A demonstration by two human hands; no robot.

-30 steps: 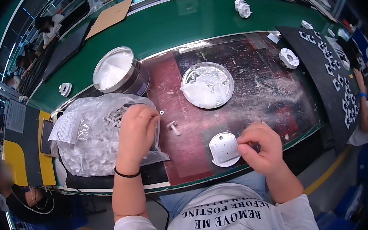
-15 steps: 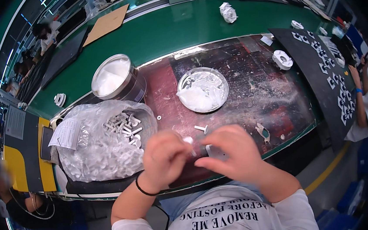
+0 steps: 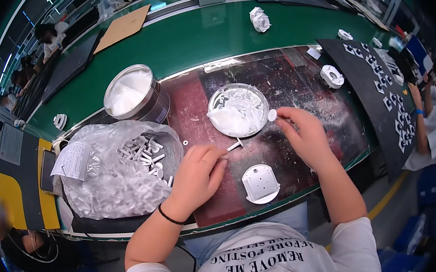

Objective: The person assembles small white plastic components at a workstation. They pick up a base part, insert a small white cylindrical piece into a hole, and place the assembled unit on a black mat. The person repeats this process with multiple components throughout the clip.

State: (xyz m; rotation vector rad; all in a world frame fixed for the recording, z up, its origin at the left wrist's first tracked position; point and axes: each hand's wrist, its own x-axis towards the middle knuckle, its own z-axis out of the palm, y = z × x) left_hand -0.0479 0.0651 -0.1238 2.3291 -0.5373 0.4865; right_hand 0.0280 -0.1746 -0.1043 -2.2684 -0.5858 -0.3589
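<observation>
My left hand (image 3: 199, 175) is closed at the stem end of a white plastic pin (image 3: 234, 145) with a flat round head, which points toward the dish. My right hand (image 3: 303, 137) pinches another white round-headed pin (image 3: 272, 115) at the right rim of a shallow silver dish (image 3: 216, 126); its stem is hidden by the fingers. A white paste-like mass on clear film (image 3: 235, 118) fills much of the dish. Nearer to me, a white rounded plate (image 3: 260, 183) with small holes lies flat on the table.
On the left, a clear plastic bag (image 3: 114, 194) holds many white pins. Behind it stands a metal can (image 3: 156, 102) with white contents. A small white ring (image 3: 185, 142) lies beside the bag. At right, a black board (image 3: 367, 92) carries rows of small parts, near another person's arm (image 3: 421, 125).
My hands have parted from close together near the front. The right has moved up and right to the dish with a pin; the left now meets the pin on the table. The plate is uncovered.
</observation>
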